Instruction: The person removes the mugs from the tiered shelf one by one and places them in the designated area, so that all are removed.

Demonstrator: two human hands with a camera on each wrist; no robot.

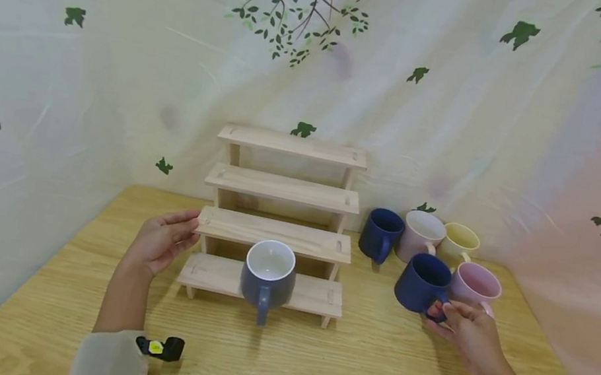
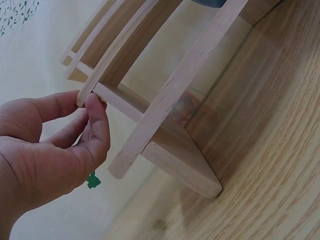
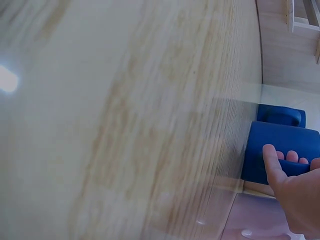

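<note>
A tiered wooden stand (image 1: 274,234) rises at the middle of the table. My left hand (image 1: 161,242) pinches the left end of its second step from the bottom, thumb and fingertips on the board's edge in the left wrist view. On the lowest step sits a grey-blue mug (image 1: 267,282), white inside, its handle facing me. Over on the right, my right hand (image 1: 469,331) grips the handle of a dark blue mug (image 1: 421,282). In the right wrist view the fingers curl through that handle. Whether this mug touches the table is hard to tell.
Behind the gripped mug stand another dark blue mug (image 1: 380,235), a pale pink mug (image 1: 420,237) and a yellow mug (image 1: 458,243). A pink mug (image 1: 476,285) is close on its right. A printed cloth (image 1: 190,61) hangs behind the wooden table (image 1: 352,371).
</note>
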